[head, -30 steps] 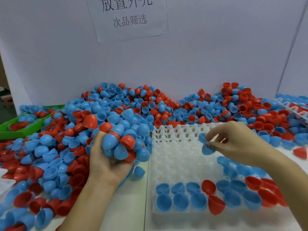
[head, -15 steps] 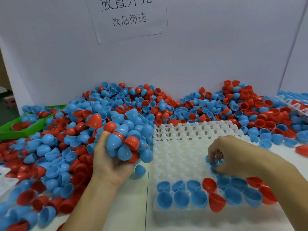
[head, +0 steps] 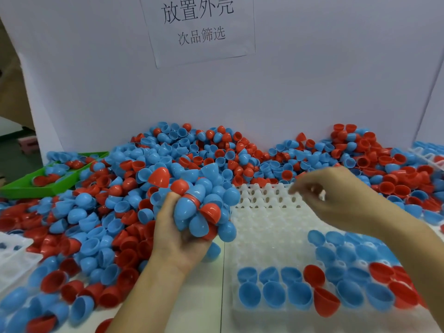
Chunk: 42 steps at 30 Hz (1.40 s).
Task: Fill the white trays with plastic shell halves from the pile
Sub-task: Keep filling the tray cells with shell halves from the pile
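While the white tray (head: pixel 266 227) lies flat on the table, right in front of the person, its near rows are partly full. Blue shell halves (head: pixel 274 294) and a few red shell halves (head: pixel 324 301) sit in its cups, mostly along the near edge and the right side. The far cups and the middle ones show bare white.

Just left of the tray, the left hand (head: pixel 182 239) is up off the table. Its fingers are curled tight around a handful of shells (head: pixel 204 212), mostly blue with some red, and they bulge out over the top of the hand.

The right hand (head: pixel 336 200) hovers over the far part of the tray. Its fingers are bent and the tips are close together, but it is blurry, so I cannot tell if it pinches a shell or nothing.

Behind and to the left of the tray, the big pile of shells (head: pixel 216 159) spreads across the table, blue and red all mixed up. It goes back to the white board wall (head: pixel 96 80), which has a paper sign (head: pixel 199 27) with writing on it. A green tray (head: pixel 28 186) with a few shells sits at the far left. Another white tray (head: pixel 14 255) peeks in at the left edge.
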Each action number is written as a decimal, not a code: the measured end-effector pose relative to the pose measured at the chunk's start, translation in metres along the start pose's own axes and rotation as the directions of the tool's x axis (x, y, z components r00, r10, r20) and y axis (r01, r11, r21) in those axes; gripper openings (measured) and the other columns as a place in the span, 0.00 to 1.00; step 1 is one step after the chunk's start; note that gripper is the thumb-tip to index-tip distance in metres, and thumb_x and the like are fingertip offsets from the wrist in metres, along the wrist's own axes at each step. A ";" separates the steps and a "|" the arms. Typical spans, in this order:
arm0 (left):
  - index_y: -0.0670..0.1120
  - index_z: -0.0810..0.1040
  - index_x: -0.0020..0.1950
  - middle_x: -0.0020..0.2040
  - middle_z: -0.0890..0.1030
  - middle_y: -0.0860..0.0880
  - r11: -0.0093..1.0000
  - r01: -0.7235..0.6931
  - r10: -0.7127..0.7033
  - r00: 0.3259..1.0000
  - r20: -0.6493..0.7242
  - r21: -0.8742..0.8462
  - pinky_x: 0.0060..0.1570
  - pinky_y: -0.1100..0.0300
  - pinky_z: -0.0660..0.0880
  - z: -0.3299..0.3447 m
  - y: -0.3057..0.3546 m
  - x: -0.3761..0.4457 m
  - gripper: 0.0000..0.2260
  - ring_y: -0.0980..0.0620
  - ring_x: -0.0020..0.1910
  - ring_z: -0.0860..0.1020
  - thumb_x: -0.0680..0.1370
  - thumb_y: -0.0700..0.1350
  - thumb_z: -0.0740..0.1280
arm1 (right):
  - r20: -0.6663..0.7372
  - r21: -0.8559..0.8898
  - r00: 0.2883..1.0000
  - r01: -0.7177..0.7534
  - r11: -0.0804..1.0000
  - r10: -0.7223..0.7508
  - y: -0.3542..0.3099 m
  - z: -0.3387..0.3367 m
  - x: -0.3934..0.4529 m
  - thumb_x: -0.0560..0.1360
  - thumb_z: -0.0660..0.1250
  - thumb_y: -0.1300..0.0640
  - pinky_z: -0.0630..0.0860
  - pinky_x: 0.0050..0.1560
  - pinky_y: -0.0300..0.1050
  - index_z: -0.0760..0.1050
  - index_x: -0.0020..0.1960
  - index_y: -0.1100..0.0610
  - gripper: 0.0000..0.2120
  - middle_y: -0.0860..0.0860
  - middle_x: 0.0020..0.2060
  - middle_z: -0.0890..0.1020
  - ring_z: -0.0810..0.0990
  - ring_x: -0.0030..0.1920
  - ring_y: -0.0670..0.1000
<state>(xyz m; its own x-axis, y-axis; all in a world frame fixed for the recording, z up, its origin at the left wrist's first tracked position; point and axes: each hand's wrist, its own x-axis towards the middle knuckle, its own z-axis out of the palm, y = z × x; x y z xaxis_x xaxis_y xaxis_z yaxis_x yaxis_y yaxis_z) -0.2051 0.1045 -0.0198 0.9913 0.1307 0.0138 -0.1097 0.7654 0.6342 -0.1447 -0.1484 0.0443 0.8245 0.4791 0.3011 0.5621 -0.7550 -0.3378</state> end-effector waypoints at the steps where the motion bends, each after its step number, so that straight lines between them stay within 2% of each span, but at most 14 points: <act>1: 0.45 0.86 0.37 0.36 0.81 0.46 1.000 0.008 -0.008 1.000 0.009 0.009 0.38 0.55 0.81 0.001 0.000 0.000 0.14 0.49 0.33 0.79 0.72 0.53 0.65 | -0.053 0.034 0.998 0.047 0.998 -0.045 -0.011 -0.003 0.009 0.79 0.63 0.63 0.80 0.43 0.37 0.83 0.55 0.51 0.13 0.42 0.46 0.84 0.82 0.40 0.44; 3: 0.45 0.85 0.36 0.35 0.80 0.46 0.999 0.030 -0.030 0.999 0.018 0.020 0.36 0.56 0.80 0.003 0.000 0.000 0.15 0.50 0.31 0.79 0.72 0.53 0.65 | -0.156 0.120 0.980 0.140 0.983 -0.120 -0.033 -0.013 0.027 0.79 0.63 0.62 0.83 0.47 0.47 0.83 0.55 0.50 0.12 0.46 0.44 0.85 0.84 0.42 0.51; 6: 0.45 0.87 0.41 0.40 0.83 0.45 0.997 0.070 -0.071 0.997 0.021 0.035 0.49 0.51 0.75 0.004 -0.001 0.000 0.15 0.49 0.37 0.79 0.72 0.54 0.66 | -0.277 0.248 0.944 0.250 0.936 -0.179 -0.057 -0.020 0.047 0.80 0.63 0.61 0.80 0.48 0.34 0.83 0.53 0.47 0.13 0.38 0.46 0.84 0.82 0.47 0.41; 8: 0.45 0.87 0.44 0.43 0.82 0.45 0.994 0.103 -0.104 0.994 0.045 0.027 0.54 0.50 0.70 0.004 -0.003 -0.001 0.15 0.48 0.40 0.76 0.72 0.54 0.67 | -0.314 0.324 0.934 0.275 0.905 -0.172 -0.067 -0.014 0.054 0.80 0.64 0.62 0.77 0.45 0.29 0.83 0.52 0.46 0.12 0.37 0.46 0.83 0.81 0.47 0.39; 11: 0.46 0.87 0.46 0.44 0.80 0.45 0.991 0.124 -0.128 0.987 0.100 0.047 0.54 0.51 0.68 0.002 -0.004 -0.002 0.15 0.48 0.42 0.73 0.70 0.56 0.71 | -0.274 0.358 0.948 0.258 0.897 -0.163 -0.070 0.000 0.060 0.80 0.64 0.61 0.76 0.47 0.28 0.82 0.55 0.47 0.12 0.39 0.49 0.83 0.81 0.49 0.40; 14: 0.46 0.87 0.48 0.44 0.81 0.45 0.990 0.126 -0.134 0.981 0.142 0.062 0.55 0.50 0.67 0.004 -0.005 -0.002 0.17 0.47 0.42 0.72 0.68 0.56 0.71 | -0.159 0.394 0.972 0.221 0.892 -0.171 -0.069 0.010 0.062 0.82 0.61 0.61 0.81 0.52 0.38 0.82 0.58 0.47 0.14 0.41 0.51 0.84 0.82 0.51 0.40; 17: 0.45 0.86 0.47 0.44 0.80 0.44 0.989 0.137 -0.144 0.980 0.139 0.054 0.52 0.50 0.68 0.004 -0.006 -0.002 0.15 0.47 0.41 0.71 0.70 0.55 0.70 | -0.077 0.399 0.981 0.196 0.896 -0.180 -0.066 0.015 0.062 0.81 0.62 0.63 0.82 0.54 0.42 0.83 0.55 0.49 0.14 0.44 0.50 0.85 0.83 0.50 0.42; 19: 0.45 0.86 0.48 0.44 0.80 0.44 0.988 0.148 -0.154 0.978 0.143 0.049 0.52 0.50 0.68 0.004 -0.006 -0.003 0.15 0.47 0.42 0.71 0.71 0.54 0.69 | -0.050 0.413 0.982 0.186 0.892 -0.181 -0.065 0.015 0.062 0.80 0.65 0.61 0.82 0.53 0.43 0.84 0.52 0.49 0.11 0.43 0.46 0.85 0.84 0.47 0.42; 24: 0.45 0.77 0.60 0.49 0.79 0.43 0.993 0.113 -0.115 0.989 0.097 0.018 0.57 0.47 0.67 0.004 -0.004 -0.002 0.22 0.46 0.44 0.73 0.70 0.52 0.71 | -0.011 0.423 0.982 0.178 0.889 -0.191 -0.059 0.013 0.062 0.77 0.70 0.58 0.83 0.47 0.44 0.84 0.50 0.46 0.08 0.44 0.37 0.85 0.83 0.40 0.43; 28: 0.45 0.77 0.59 0.48 0.79 0.43 0.994 0.107 -0.111 0.988 0.106 0.036 0.51 0.49 0.70 0.005 -0.005 -0.003 0.20 0.46 0.43 0.72 0.71 0.53 0.68 | 0.059 0.420 0.979 0.153 0.894 -0.195 -0.058 0.013 0.060 0.75 0.72 0.60 0.84 0.45 0.47 0.83 0.53 0.47 0.10 0.46 0.39 0.85 0.84 0.40 0.46; 33: 0.45 0.75 0.60 0.49 0.78 0.42 0.994 0.104 -0.108 0.988 0.111 0.043 0.52 0.46 0.69 0.004 -0.007 -0.002 0.17 0.45 0.42 0.71 0.75 0.52 0.67 | 0.069 0.367 0.977 0.163 0.916 -0.202 -0.060 0.022 0.060 0.76 0.72 0.62 0.83 0.45 0.42 0.83 0.56 0.51 0.11 0.46 0.40 0.84 0.82 0.38 0.44; 37: 0.48 0.73 0.63 0.49 0.80 0.43 0.996 0.082 -0.085 0.991 0.104 0.040 0.51 0.48 0.70 0.004 -0.007 -0.002 0.21 0.45 0.42 0.72 0.72 0.52 0.69 | 0.037 0.354 0.977 0.182 0.917 -0.208 -0.061 0.020 0.059 0.76 0.72 0.59 0.83 0.44 0.43 0.83 0.54 0.51 0.09 0.47 0.39 0.83 0.81 0.38 0.46; 40: 0.49 0.76 0.57 0.45 0.79 0.46 0.998 0.068 -0.070 0.992 0.102 0.017 0.50 0.48 0.70 0.002 -0.005 -0.002 0.15 0.47 0.40 0.74 0.73 0.53 0.67 | -0.035 0.389 0.982 0.186 0.902 -0.188 -0.056 0.010 0.055 0.75 0.73 0.56 0.83 0.44 0.47 0.83 0.50 0.48 0.06 0.50 0.38 0.83 0.82 0.38 0.52; 42: 0.49 0.75 0.58 0.45 0.79 0.46 0.999 0.054 -0.055 0.994 0.093 0.009 0.49 0.49 0.70 0.002 -0.002 -0.001 0.15 0.47 0.39 0.74 0.74 0.52 0.66 | -0.080 0.419 0.982 0.188 0.888 -0.170 -0.049 0.002 0.050 0.75 0.73 0.57 0.82 0.45 0.45 0.82 0.47 0.47 0.05 0.50 0.37 0.83 0.83 0.38 0.51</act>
<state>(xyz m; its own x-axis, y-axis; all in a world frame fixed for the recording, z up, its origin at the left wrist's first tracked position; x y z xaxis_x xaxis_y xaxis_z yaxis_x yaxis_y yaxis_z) -0.2054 0.1016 -0.0198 0.9983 0.0296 0.0508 -0.0553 0.7657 0.6408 -0.1312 -0.0868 0.0744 0.7089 0.5633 0.4244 0.6818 -0.3930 -0.6170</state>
